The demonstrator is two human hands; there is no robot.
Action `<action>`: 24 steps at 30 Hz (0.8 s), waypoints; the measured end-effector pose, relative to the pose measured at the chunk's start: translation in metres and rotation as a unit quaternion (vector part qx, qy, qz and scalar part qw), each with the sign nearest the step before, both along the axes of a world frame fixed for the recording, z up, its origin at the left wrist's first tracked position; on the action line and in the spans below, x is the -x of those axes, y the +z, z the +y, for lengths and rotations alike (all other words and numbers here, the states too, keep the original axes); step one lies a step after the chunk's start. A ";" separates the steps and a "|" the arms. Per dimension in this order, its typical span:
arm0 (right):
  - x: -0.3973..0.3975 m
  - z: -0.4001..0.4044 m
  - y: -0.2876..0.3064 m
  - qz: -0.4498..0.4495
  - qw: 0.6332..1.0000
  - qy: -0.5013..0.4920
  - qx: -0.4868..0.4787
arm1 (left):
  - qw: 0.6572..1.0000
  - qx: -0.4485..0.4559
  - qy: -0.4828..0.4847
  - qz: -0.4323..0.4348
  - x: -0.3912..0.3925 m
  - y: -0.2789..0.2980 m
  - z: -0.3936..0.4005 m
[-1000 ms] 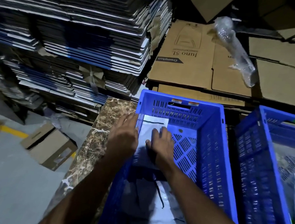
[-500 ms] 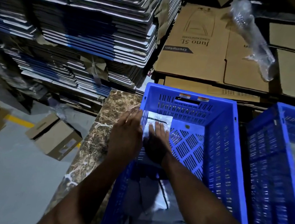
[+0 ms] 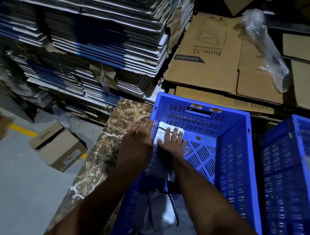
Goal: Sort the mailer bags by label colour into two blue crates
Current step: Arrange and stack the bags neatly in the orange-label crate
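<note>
My right hand [image 3: 172, 145] lies flat, fingers [image 3: 174, 134] straight, pressing a white mailer bag [image 3: 169, 128] down against the far left corner of the near blue crate [image 3: 230, 146], while my left hand [image 3: 138, 142] rests over the crate's left wall with its fingers straight too, steadying the bag's edge; neither hand is gripping anything. This bag looks thin, limp and light, a slick plastic film that will slide and buckle rather than lift stiffly, so I judge the best hold is a pinch at an edge or corner, not a push from the top. Its label colour I cannot make out from here. Nearer to me in the same crate lie more grey mailer bags [image 3: 159, 215], crumpled and overlapping, with a dark cord or strap running across them. The second blue crate [image 3: 280, 171] stands just beside on the right, holding something pale and filmy that is too blurred to name. Both crates sit on the marbled desk [image 3: 112, 143].
</note>
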State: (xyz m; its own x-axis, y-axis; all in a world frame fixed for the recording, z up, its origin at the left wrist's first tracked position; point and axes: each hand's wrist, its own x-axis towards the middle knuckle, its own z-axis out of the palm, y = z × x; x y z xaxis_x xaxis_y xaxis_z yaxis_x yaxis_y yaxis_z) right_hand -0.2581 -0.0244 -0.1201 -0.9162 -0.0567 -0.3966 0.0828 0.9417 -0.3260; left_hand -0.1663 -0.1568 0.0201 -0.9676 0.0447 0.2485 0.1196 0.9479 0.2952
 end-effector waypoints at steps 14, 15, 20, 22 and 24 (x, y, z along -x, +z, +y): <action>-0.066 -0.003 0.007 0.066 0.993 0.095 -0.023 | 0.997 -0.071 -0.005 -0.003 -0.005 0.003 -0.002; -0.066 -0.004 0.009 0.066 0.993 0.099 -0.024 | 0.996 -0.084 0.002 -0.006 -0.006 0.002 -0.002; -0.067 0.004 0.028 0.044 0.995 0.089 0.007 | 0.998 -0.054 -0.007 -0.033 -0.007 0.002 -0.002; -0.080 0.014 0.048 0.103 0.991 0.076 0.049 | 0.998 -0.041 0.002 -0.049 -0.004 0.004 0.001; -0.098 0.031 0.069 0.131 0.985 0.078 0.085 | 0.998 -0.045 0.007 -0.049 -0.005 0.006 0.001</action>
State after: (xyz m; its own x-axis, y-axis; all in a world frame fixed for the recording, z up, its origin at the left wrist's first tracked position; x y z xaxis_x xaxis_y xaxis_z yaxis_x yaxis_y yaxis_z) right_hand -0.1601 0.0068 -0.0512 -0.9605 -0.2508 -0.1209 -0.1670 0.8663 -0.4708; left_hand -0.1617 -0.1555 0.0261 -0.9877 0.0131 0.1561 0.0735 0.9187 0.3881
